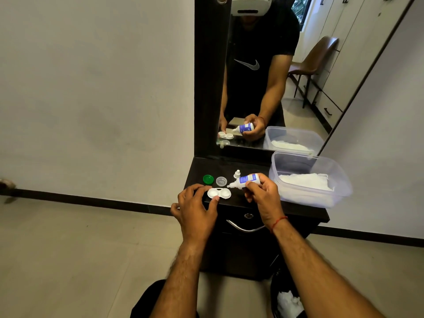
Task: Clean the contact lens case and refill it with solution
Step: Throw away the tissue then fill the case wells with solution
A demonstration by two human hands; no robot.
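White lens case (219,193): pinches it steady w/ L hand (197,207); grips solution bottle (246,179) in R hand (263,195), nozzle (231,185) tipped 9 o'clock for refill.

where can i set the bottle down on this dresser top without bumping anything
Bare dresser top runs along the back, between the green cap, clear cap, white bottle cap and the mirror. A thin strip lies along the front edge before the plastic tub. Crowded front left: the left hand holds the lens case, the right hand the solution bottle, close together.
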